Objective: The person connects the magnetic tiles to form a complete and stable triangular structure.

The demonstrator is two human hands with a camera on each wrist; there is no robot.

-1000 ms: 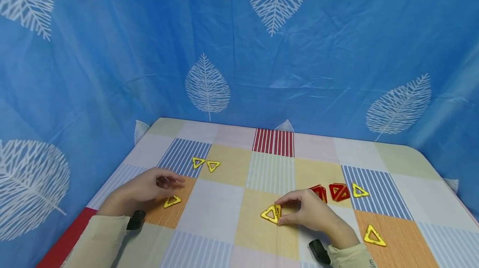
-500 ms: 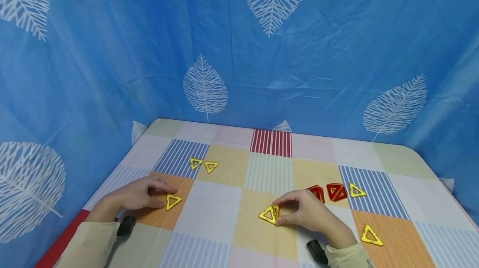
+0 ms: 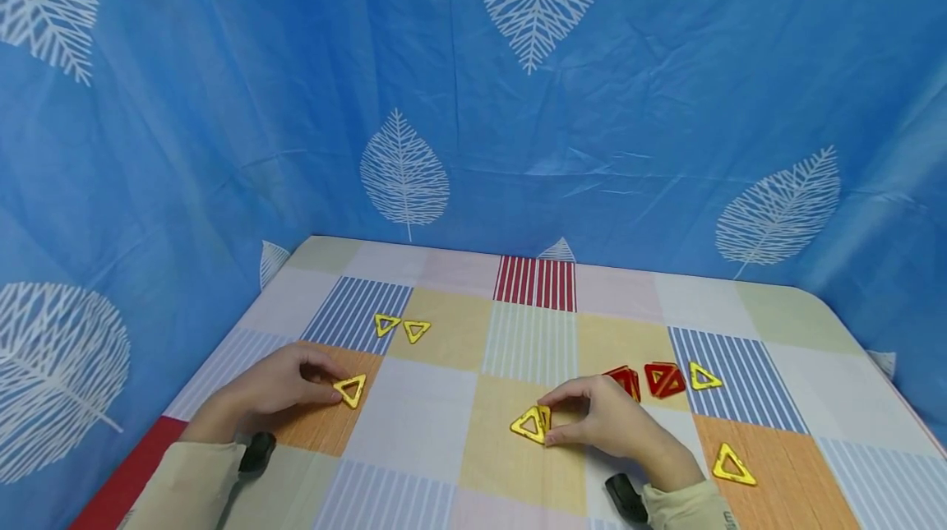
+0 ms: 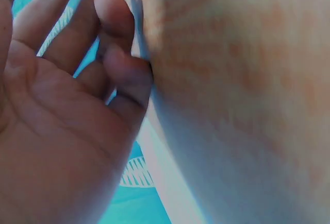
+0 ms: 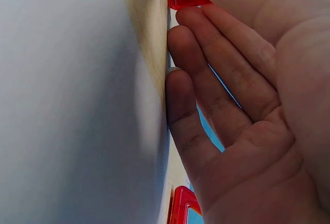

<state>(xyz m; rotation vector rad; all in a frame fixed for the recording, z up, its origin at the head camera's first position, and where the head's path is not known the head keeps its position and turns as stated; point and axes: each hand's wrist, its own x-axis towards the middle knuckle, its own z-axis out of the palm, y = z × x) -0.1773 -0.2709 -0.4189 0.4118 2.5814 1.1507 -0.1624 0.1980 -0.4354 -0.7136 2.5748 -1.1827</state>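
In the head view my left hand (image 3: 281, 382) pinches a yellow triangular magnetic tile (image 3: 351, 390) by its left side, over the orange patch of the cloth. The tile is tilted. My right hand (image 3: 614, 415) holds two yellow triangular tiles (image 3: 528, 425) between thumb and fingertips; they stand joined at an angle, close over the yellow patch. Curled fingers (image 4: 121, 33) fill part of the left wrist view, where the tile does not show. In the right wrist view, the lower fingers (image 5: 183, 95) rest along the cloth.
Two yellow triangles (image 3: 402, 327) lie at the back left. Red triangular tiles (image 3: 664, 380) lie beyond the right hand, some partly hidden by it. Two more yellow triangles (image 3: 704, 376) are at the right. A patchwork cloth (image 3: 422, 407) covers the table; a blue curtain (image 3: 473, 144) hangs behind.
My left hand has come down to the yellow triangle, taken hold of it and shifted and turned it slightly. The right hand stays put with its tiles.
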